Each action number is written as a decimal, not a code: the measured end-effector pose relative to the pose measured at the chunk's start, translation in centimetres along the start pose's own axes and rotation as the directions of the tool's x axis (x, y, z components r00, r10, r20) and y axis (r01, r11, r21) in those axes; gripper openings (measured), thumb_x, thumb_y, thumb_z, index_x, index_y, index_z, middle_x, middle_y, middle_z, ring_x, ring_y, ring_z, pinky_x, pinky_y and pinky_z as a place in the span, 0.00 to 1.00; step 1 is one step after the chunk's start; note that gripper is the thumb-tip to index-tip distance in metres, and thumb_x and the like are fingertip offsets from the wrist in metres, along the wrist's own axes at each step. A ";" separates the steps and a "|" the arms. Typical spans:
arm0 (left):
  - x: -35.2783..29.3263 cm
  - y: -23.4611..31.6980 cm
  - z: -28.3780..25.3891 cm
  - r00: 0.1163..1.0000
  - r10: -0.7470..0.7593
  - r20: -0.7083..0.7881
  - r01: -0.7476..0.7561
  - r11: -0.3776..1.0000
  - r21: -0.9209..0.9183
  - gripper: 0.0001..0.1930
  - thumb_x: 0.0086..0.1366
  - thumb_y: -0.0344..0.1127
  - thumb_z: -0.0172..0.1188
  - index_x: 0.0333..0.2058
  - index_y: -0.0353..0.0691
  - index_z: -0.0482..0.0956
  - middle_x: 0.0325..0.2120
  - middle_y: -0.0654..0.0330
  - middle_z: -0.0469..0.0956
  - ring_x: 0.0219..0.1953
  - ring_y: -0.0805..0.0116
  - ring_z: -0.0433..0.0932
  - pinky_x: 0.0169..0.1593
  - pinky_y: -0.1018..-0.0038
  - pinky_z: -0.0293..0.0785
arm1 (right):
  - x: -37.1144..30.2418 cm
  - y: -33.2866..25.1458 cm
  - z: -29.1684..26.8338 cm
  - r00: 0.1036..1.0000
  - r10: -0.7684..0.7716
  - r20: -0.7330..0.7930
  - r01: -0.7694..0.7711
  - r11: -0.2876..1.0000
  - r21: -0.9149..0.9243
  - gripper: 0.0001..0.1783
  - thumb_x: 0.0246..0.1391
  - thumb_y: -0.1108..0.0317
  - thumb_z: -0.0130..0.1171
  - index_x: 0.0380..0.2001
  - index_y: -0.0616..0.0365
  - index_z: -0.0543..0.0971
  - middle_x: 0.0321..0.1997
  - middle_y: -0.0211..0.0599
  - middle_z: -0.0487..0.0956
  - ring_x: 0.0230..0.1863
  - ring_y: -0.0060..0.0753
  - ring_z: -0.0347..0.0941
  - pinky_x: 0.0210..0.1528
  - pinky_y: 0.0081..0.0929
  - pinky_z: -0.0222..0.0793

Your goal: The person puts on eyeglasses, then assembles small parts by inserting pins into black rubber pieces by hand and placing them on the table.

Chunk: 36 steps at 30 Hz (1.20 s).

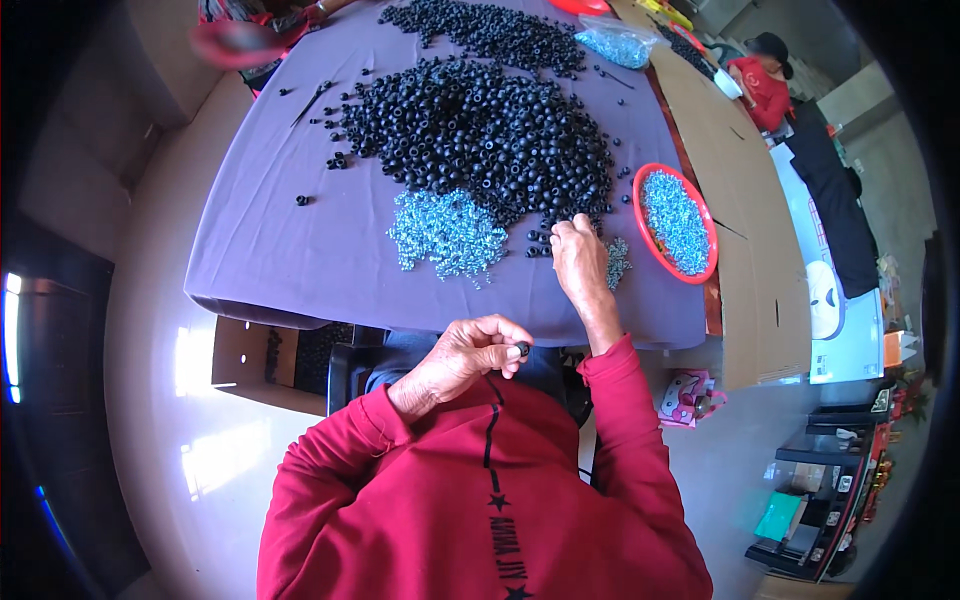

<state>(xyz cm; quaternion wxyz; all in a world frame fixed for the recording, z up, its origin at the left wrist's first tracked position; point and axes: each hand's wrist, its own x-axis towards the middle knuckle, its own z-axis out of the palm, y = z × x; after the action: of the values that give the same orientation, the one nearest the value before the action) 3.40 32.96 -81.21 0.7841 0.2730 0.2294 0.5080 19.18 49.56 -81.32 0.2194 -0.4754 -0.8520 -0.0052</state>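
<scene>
Close to my body, beyond the table's near edge, my left hand (462, 362) pinches a small round black hollow piece (522, 348) between thumb and finger. My right hand (581, 265) reaches over the table, its fingers drawn together at the near edge of the black pile (470, 125). Whatever those fingertips hold is hidden. Several loose black pieces (538, 244) lie just left of the right fingertips. A heap of small clear blue pieces (448, 232) spreads to the left of them, and a smaller scatter of pale pieces (618, 260) lies right of the hand.
A red oval tray (714, 252) of blue pieces stands at the table's right. Purple cloth (260, 220) covers the table. Farther back are another black heap (490, 35) and a clear bag (615, 45). Cardboard (755, 280) adjoins on the right. Two other people sit at the far side.
</scene>
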 end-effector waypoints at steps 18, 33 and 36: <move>1.1 1.6 1.2 0.958 0.228 -0.172 -0.225 0.974 0.036 0.06 0.58 0.27 0.56 0.35 0.34 0.73 0.28 0.58 0.75 0.28 0.73 0.73 0.34 0.78 0.71 | -5.6 -5.7 -7.5 0.987 0.023 0.161 -0.159 0.338 0.928 0.04 0.51 0.77 0.54 0.32 0.62 0.72 0.29 0.32 0.73 0.26 0.18 0.70 0.29 0.15 0.68; 0.8 1.3 0.9 0.949 0.269 -0.167 -0.254 0.962 0.103 0.08 0.57 0.24 0.57 0.36 0.32 0.72 0.29 0.58 0.75 0.29 0.73 0.74 0.35 0.78 0.72 | -6.1 -6.9 -6.7 0.997 -0.064 0.041 -0.004 0.493 0.870 0.06 0.47 0.80 0.57 0.31 0.64 0.73 0.31 0.32 0.71 0.29 0.19 0.67 0.31 0.15 0.65; 0.8 1.1 0.9 0.943 0.283 -0.177 -0.265 0.957 0.121 0.08 0.56 0.24 0.57 0.35 0.32 0.72 0.28 0.58 0.75 0.28 0.74 0.74 0.35 0.78 0.71 | -6.0 -7.3 -7.0 0.991 -0.121 -0.050 0.113 0.595 0.796 0.07 0.46 0.80 0.57 0.31 0.64 0.73 0.31 0.33 0.72 0.29 0.19 0.68 0.30 0.16 0.65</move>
<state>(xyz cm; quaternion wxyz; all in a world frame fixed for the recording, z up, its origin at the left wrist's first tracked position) 3.52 33.90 -79.85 0.6658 0.2891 0.2881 0.6246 18.51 39.16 -75.79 0.4031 -0.2713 -0.7954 0.3624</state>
